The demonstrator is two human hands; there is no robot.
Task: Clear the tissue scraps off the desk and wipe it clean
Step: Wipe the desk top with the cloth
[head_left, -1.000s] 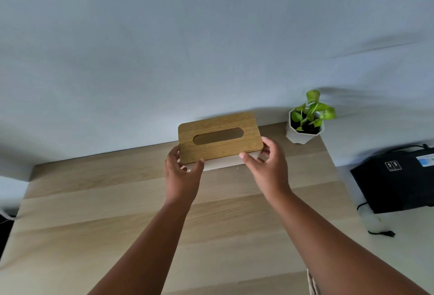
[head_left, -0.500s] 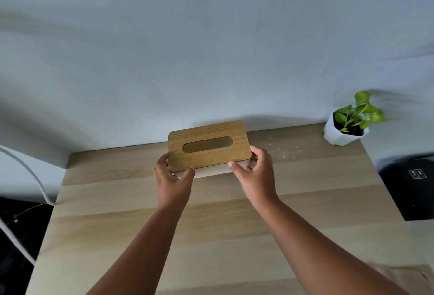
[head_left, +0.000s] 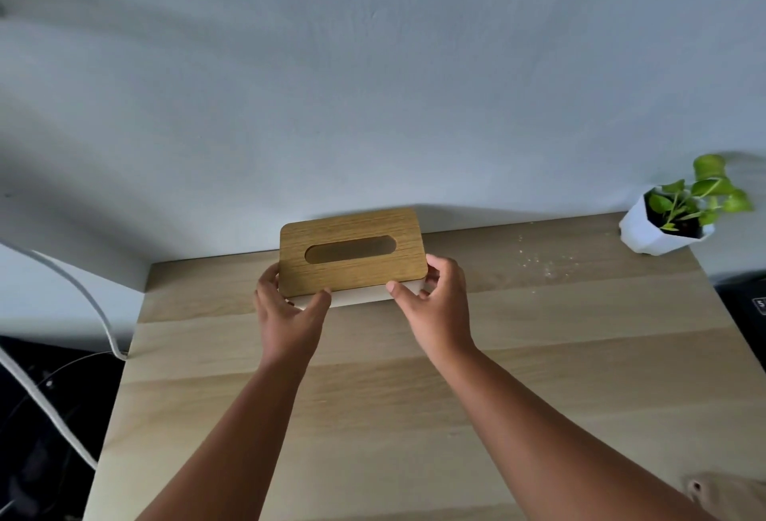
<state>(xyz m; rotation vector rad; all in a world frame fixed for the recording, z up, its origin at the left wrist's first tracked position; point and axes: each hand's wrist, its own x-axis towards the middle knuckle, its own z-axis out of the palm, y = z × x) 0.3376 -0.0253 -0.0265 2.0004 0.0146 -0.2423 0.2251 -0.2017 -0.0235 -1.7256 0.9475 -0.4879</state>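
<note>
Tissue scraps (head_left: pixel 547 261) right of right hand (head_left: pixel 435 305)

tissue scraps (head_left: pixel 543 261): tiny white specks | scattered, desk (head_left: pixel 373 396) back-right | pale wood

You face one desk (head_left: pixel 539 375) with one tissue box (head_left: pixel 352 257), one potted plant (head_left: pixel 679 213), two hands, left hand (head_left: pixel 286 313) and right hand (head_left: pixel 439 309), plus scattered tiny scraps (head_left: pixel 543 265) too small to count.
</note>
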